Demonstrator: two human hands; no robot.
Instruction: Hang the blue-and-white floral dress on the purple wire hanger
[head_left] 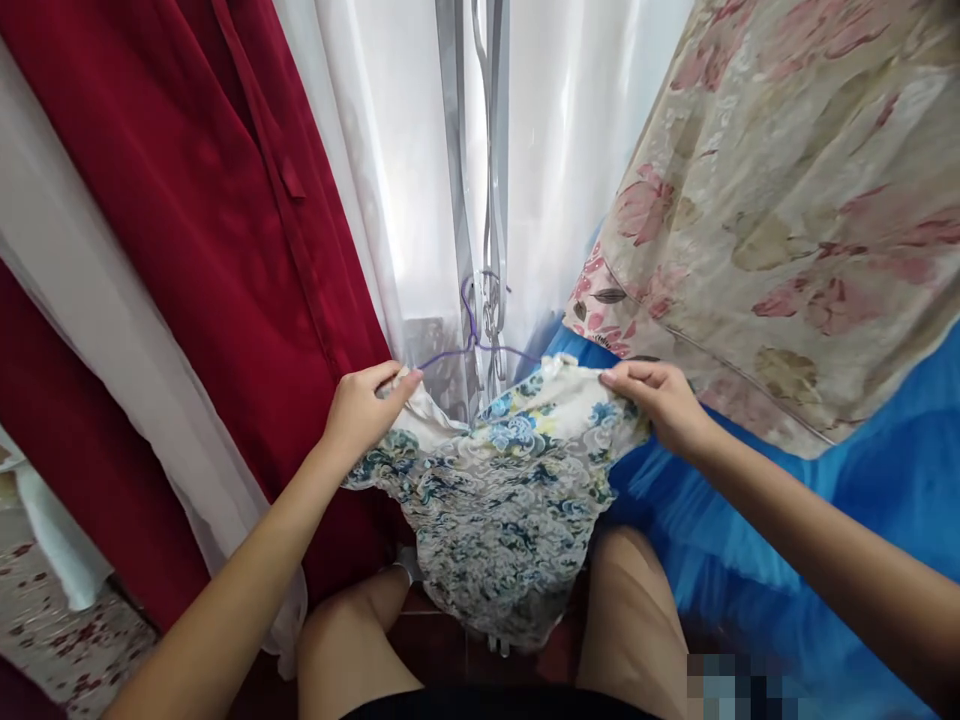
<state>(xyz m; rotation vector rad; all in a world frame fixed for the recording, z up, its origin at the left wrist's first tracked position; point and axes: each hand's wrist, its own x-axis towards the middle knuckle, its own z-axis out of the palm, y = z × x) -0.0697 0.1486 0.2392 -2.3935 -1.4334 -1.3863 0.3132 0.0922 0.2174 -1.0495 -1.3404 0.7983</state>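
Observation:
A blue and white floral garment (501,490) hangs in front of me on a thin purple wire hanger (474,335), whose hook rests on a metal window bar (491,300). My left hand (365,405) pinches the garment's left shoulder with closed fingers. My right hand (660,400) grips the right shoulder the same way. The cloth drapes down between my two bare knees.
A dark red curtain (202,260) hangs at the left over a white sheer curtain (570,150) that covers the window. A pink floral fabric (787,200) hangs at the upper right. Blue cloth (862,520) lies at the right. A patterned floor covering (67,640) shows at lower left.

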